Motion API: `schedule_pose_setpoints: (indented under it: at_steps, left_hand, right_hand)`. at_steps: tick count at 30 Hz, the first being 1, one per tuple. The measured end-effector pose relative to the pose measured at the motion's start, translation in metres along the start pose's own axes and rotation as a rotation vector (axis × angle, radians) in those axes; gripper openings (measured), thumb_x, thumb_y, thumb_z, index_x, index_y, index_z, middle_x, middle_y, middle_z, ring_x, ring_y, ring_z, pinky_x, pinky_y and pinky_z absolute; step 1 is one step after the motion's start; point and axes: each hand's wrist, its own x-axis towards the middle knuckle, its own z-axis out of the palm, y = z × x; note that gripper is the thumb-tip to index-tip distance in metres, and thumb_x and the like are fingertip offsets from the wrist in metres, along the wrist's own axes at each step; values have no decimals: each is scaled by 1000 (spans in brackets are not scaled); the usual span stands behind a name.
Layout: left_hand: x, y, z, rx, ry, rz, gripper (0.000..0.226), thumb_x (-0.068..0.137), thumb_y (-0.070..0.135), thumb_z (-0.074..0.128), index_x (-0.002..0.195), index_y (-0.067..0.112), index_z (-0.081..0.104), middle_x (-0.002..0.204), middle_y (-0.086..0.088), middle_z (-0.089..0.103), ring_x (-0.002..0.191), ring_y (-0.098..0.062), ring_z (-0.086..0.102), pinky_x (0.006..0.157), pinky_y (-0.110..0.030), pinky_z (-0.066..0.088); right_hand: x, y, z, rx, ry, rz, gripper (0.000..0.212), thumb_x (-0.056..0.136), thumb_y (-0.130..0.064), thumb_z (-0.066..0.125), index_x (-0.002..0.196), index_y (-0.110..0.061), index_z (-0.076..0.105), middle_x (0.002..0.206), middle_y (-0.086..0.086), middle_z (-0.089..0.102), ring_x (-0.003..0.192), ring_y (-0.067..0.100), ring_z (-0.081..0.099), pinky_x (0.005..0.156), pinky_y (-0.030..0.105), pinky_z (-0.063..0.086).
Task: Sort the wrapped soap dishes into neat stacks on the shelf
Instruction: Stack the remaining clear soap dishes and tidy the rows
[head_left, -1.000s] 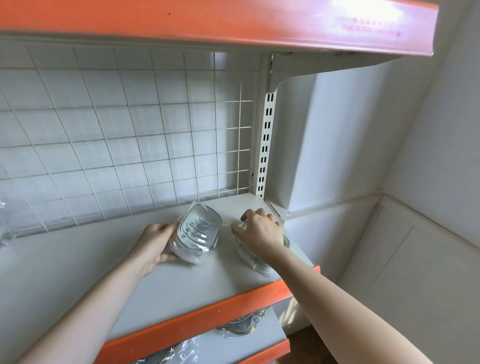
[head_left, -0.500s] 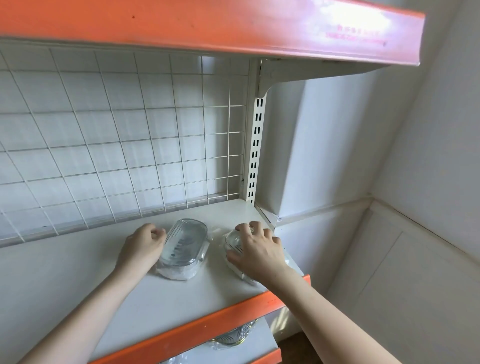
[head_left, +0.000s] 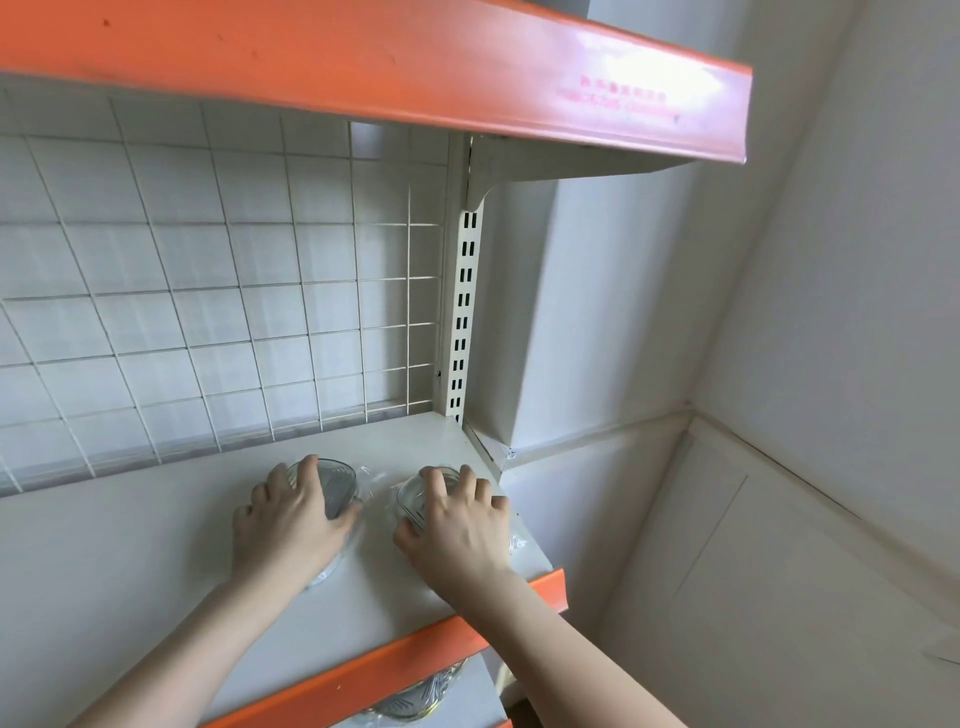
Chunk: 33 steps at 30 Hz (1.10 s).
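Two wrapped soap dishes lie side by side near the right end of the shelf (head_left: 156, 545), apart. The left hand (head_left: 291, 525) rests on the left soap dish (head_left: 337, 480), fingers spread and curved over it. The right hand (head_left: 457, 525) covers the right soap dish (head_left: 413, 499) likewise. Behind stands a wire grid (head_left: 208, 312); another wrapped dish (head_left: 415, 699) sits on the shelf below.

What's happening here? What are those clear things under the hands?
A person is arranging wrapped soap dishes on a white shelf with an orange front edge. The left hand lies over one wrapped dish, and the right hand covers a second dish near the shelf's right end. Both dishes sit side by side on the shelf, apart, not yet stacked. More wrapped dishes show on the shelf below.
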Motion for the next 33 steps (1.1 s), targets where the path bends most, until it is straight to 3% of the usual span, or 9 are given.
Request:
schedule_pose_setpoints:
  at_steps: [4,7,11,18,33]
  left_hand:
    - [-1,-4,8,27,74,48,70,62,50,78,113,7,59,101,-23,60,88,-41,60,73,-46,48]
    - [-2,-5,9,27,103,48,66,60,49,81,110,10,62,98,-23,62,87,-41,60,73,-46,47]
    - [-4,-5,5,-11,142,30,58,66,50,76,112,17,62,107,-18,62,97,-40,58,82,-44,44]
    - [-19,-30,-9,-21,188,-15,56,67,48,77,112,19,62,111,-16,60,100,-39,57,83,-45,43]
    - [-57,-154,-59,-17,255,-222,54,65,46,79,110,21,62,111,-12,60,100,-38,56,84,-44,44]
  right_hand:
    - [2,4,-1,41,-65,-46,49,85,-49,46,125,-20,45,117,14,50,109,34,48,84,43,36]
    - [5,5,-5,87,-116,-32,53,87,-51,47,131,-21,40,125,14,47,116,33,44,90,41,33]
    - [9,8,-11,132,-174,-17,59,87,-56,49,134,-22,40,129,15,46,120,33,41,95,42,33]
    - [19,-5,-15,206,-213,-64,58,85,-58,50,133,-27,44,131,11,47,122,33,41,97,43,33]
    - [-5,-131,-4,281,-253,-236,57,83,-58,51,133,-32,42,132,6,48,123,28,42,97,41,36]
